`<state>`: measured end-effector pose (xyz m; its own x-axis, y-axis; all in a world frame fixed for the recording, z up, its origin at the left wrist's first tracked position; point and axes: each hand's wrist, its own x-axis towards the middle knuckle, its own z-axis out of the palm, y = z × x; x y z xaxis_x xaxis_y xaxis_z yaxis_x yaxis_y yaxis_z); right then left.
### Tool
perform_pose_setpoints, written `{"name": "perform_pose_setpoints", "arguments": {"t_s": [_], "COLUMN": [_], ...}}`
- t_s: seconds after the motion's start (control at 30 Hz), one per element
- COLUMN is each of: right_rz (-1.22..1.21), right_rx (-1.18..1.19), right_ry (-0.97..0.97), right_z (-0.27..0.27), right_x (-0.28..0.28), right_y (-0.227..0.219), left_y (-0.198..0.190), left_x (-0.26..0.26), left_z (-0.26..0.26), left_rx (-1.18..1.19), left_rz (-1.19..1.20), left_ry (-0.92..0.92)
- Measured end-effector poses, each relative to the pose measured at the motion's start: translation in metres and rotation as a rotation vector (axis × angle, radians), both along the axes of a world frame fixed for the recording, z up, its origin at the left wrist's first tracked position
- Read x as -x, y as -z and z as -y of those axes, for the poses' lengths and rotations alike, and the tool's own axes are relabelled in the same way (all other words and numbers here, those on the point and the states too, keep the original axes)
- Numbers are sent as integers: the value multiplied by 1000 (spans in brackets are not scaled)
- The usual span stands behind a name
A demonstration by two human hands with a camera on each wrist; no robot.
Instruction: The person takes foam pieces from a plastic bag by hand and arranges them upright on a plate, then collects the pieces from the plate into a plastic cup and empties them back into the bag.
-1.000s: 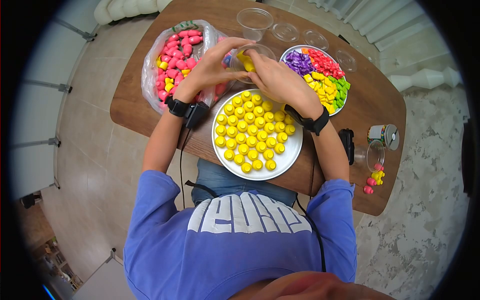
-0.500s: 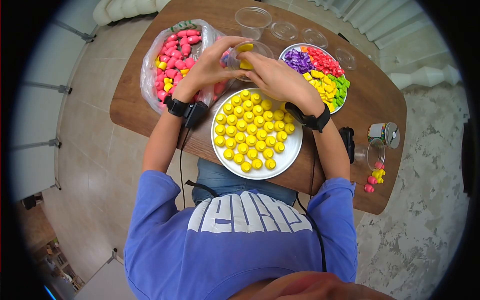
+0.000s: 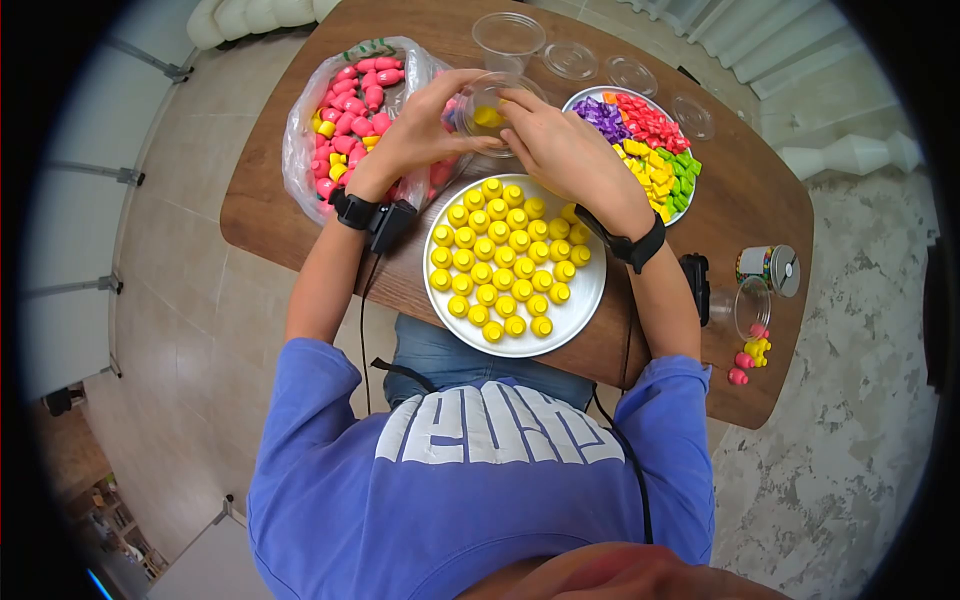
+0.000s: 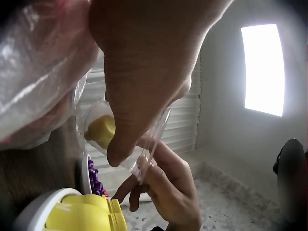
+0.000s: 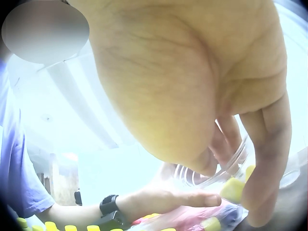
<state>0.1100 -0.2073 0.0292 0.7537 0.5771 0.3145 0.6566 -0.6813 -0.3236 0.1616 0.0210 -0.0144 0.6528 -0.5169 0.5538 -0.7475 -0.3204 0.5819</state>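
Observation:
A clear plastic cup is gripped by my left hand, its fingers and thumb around the side. My right hand is at the cup's right side, its fingers and thumb bent about the rim. In the left wrist view the right hand touches the rim, and a yellow piece shows inside the cup. From the right wrist, yellow appears beside the right fingers. Below the hands, a white round tray bears several upright yellow bottle-shaped pieces.
A plastic bag of pink and yellow pieces lies left. At the upper right stands a plate of purple, red, yellow and green pieces. An upright clear cup and clear lids are behind. A jar stands right.
The yellow in the held cup has shifted from beside the right fingertips to lower in the cup. My right fingers have drawn back slightly to the rim; the left hand keeps its grip.

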Motion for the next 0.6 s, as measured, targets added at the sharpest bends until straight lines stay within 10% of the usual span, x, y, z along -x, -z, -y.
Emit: {"name": "perform_pose_setpoints", "arguments": {"t_s": [0.6], "right_rz": [-83], "right_rx": [124], "right_ry": [84], "right_z": [3], "right_x": [2], "right_y": [5], "left_y": [1], "left_x": [-2], "left_z": [0], "left_rx": [-8], "left_rz": [-55], "left_ry": [9]}}
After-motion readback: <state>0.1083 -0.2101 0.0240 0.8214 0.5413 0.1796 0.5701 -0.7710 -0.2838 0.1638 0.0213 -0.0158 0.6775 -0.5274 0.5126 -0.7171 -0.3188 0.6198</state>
